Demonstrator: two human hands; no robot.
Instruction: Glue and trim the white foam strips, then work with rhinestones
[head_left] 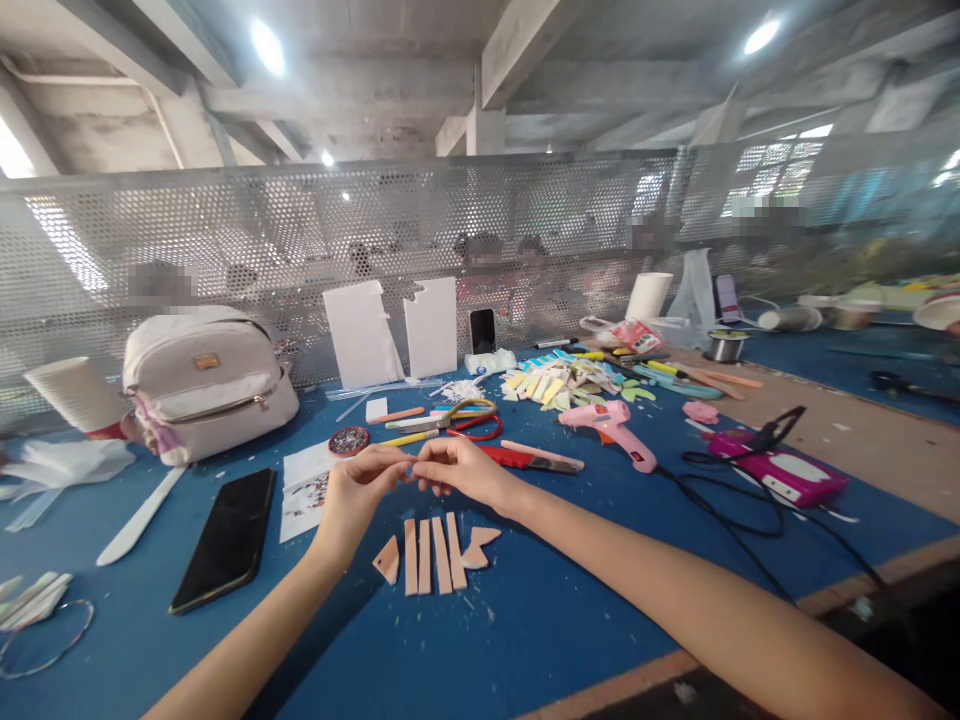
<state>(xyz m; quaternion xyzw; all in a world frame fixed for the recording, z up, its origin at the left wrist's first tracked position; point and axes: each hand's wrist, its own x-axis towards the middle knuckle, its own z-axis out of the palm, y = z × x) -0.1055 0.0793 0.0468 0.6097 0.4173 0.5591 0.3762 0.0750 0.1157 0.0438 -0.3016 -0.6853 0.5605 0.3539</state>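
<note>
Your left hand [364, 482] and right hand [466, 472] meet above the worktop [555, 620], just beyond the four peach strips [424, 557]. The fingers of both hands are bent inward and drawn in close, tip to tip; you may have something tiny pinched there, but I cannot tell what, or which hand would hold it.

The strips lie flat side by side in front of you, narrow gaps between them. Just left of the strips you have a triangular peach piece [387, 562] with a small dark hole; just right of them, a notched peach piece [478, 549].

Well left of the strips lies a black smartphone [223, 540], its screen dark, and farther left a white plastic knife [141, 515]. Beyond the strips to the left, you have a printed sheet [302, 495] and a round red-rimmed container [349, 441]; beyond them to the right, a red-handled cutter [525, 459], with scissors [476, 420] behind your hands.

Farther right of the strips rests a pink glue gun [613, 432], its black cable trailing toward your side, near a magenta box [780, 470]. Well beyond the strips are a heap of pale cut pieces [559, 380], two upright white boards [364, 335] and, to the left, a white backpack [214, 385].
</note>
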